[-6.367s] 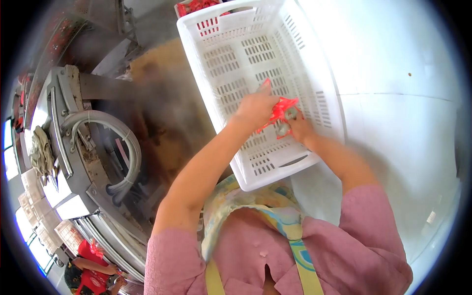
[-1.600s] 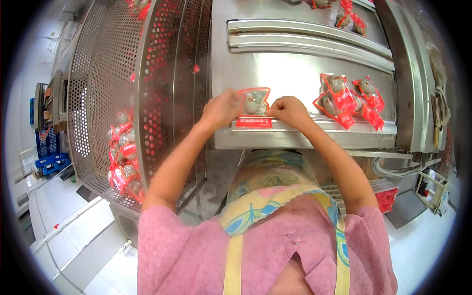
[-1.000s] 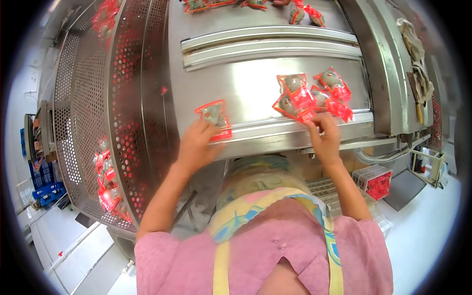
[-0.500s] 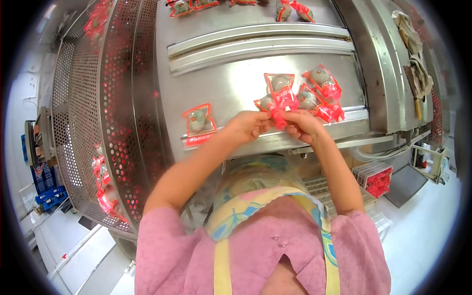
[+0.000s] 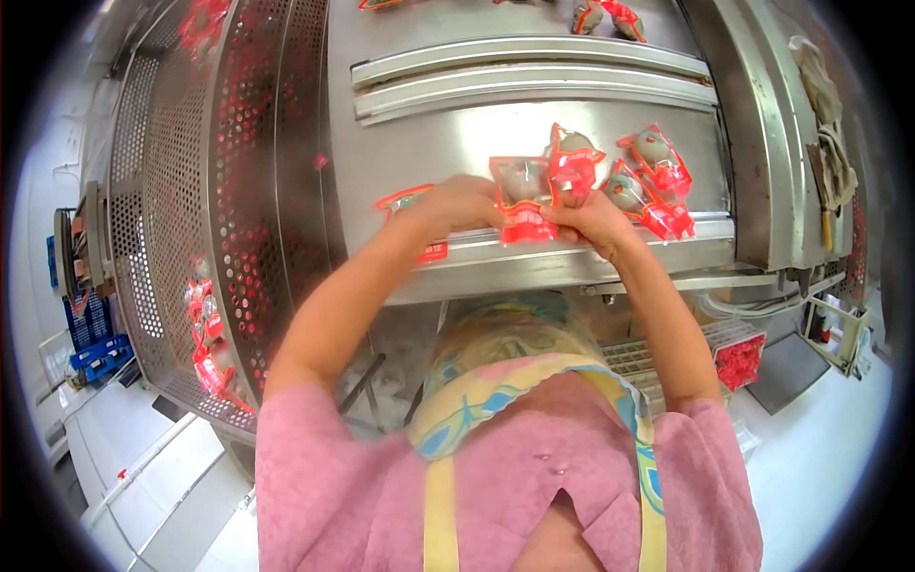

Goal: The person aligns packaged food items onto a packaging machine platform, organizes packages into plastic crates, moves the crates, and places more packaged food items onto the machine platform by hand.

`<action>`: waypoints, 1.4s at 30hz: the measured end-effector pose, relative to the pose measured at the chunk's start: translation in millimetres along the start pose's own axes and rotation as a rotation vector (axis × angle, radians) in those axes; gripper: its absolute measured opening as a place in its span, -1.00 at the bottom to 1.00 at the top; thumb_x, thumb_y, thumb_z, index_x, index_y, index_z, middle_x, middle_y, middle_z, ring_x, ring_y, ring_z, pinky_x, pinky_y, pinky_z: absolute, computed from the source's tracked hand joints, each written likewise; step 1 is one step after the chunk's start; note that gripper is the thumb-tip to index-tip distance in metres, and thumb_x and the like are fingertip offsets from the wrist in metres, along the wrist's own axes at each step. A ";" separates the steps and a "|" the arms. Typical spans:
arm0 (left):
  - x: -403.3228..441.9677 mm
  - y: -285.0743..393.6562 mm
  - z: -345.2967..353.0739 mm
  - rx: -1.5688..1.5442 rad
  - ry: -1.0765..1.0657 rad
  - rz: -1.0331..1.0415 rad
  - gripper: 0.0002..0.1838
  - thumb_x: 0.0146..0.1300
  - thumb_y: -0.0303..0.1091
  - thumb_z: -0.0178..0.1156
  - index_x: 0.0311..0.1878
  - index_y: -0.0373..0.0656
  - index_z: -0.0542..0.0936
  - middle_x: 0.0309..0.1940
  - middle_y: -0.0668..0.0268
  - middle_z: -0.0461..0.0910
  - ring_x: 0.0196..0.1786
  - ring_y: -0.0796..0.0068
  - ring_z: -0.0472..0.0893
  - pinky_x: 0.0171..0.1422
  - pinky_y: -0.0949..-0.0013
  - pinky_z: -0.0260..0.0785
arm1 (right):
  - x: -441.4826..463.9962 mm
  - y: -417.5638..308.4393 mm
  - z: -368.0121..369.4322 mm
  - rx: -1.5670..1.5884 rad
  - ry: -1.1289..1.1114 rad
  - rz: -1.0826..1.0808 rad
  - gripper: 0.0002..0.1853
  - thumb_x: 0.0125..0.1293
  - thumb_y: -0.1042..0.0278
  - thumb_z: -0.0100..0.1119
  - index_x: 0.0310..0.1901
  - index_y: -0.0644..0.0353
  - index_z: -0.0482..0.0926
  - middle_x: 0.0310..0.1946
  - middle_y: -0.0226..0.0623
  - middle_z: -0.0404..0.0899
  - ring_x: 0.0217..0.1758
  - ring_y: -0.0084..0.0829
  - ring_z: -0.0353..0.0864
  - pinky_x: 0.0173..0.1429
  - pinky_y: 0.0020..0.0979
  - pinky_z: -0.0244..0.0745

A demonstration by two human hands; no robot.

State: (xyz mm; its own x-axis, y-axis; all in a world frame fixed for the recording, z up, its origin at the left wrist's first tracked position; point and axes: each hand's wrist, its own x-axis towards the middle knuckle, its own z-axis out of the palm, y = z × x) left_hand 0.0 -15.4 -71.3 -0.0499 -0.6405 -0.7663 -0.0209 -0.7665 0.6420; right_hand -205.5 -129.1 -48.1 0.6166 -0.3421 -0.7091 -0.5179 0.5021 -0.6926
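Between my hands is a clear, red-edged pouch (image 5: 523,186) with a round, grey-green, egg-like item inside and a red printed lower end. My left hand (image 5: 462,203) is closed at its left edge, some fingers hidden behind it. My right hand (image 5: 596,222) pinches its lower right corner with the thumb. A second such pouch (image 5: 576,164) stands just above my right fingers; whether they hold it too is hard to see. Another pouch (image 5: 434,252) lies partly hidden under my left wrist. To the right, more pouches (image 5: 658,162) lie on the metal table (image 5: 438,143).
A raised metal rail (image 5: 534,76) crosses the table, with several pouches beyond it. On the left stands a perforated metal bin (image 5: 157,238) with red pouches in it. Cloths (image 5: 827,133) hang at the right. A crate (image 5: 739,353) with red contents sits below on the right.
The bunched pouches have come apart: one now faces up flat between my hands, another stands beside it. My left forearm now covers part of the left pouch. The view has shifted slightly.
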 end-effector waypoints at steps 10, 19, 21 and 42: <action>-29.6 -6.8 1.4 0.976 0.528 0.180 -0.49 -0.06 -0.33 0.39 0.01 -0.12 0.46 -0.23 0.22 0.65 -0.14 0.11 0.63 -0.10 0.07 0.43 | 31.2 -5.1 36.6 -0.814 0.263 -0.172 -0.60 0.04 0.03 0.33 -0.56 0.27 0.56 -0.64 -0.18 0.53 -0.49 -0.21 0.55 -0.34 -0.20 0.38; -43.6 -4.0 -5.0 0.912 0.462 0.225 -0.51 -0.01 -0.30 0.34 0.02 -0.15 0.43 -0.28 0.16 0.65 -0.15 0.02 0.62 -0.10 0.05 0.43 | 39.9 0.3 21.6 -0.794 0.009 -0.153 -0.61 0.05 0.08 0.38 -0.54 0.31 0.55 -0.69 -0.25 0.44 -0.59 -0.42 0.43 -0.41 -0.31 0.33; -42.8 -4.7 -4.6 0.824 0.514 0.195 -0.56 0.03 -0.32 0.29 0.00 -0.19 0.43 -0.31 0.11 0.64 -0.17 0.01 0.62 -0.11 0.04 0.42 | 39.4 0.5 19.2 -0.673 0.012 -0.110 -0.62 0.06 0.09 0.37 -0.53 0.30 0.57 -0.68 -0.28 0.46 -0.58 -0.48 0.44 -0.39 -0.37 0.36; -67.8 -41.8 28.3 0.956 0.353 0.716 -0.60 0.04 -0.36 0.29 0.01 -0.09 0.50 -0.19 0.20 0.48 -0.19 0.14 0.56 -0.17 0.14 0.42 | -17.1 26.9 7.7 -0.785 0.597 -0.538 -0.82 0.24 0.43 0.10 -0.17 0.29 0.60 -0.13 -0.17 0.57 -0.02 -0.15 0.53 0.06 -0.26 0.42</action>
State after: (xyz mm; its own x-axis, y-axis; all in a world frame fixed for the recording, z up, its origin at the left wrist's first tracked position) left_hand -24.1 61.4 -45.5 -0.0826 -0.9909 -0.1067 -0.8251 0.0080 0.5650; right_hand -225.4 -103.7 -53.6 0.5991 -0.7949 -0.0966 -0.6295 -0.3930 -0.6703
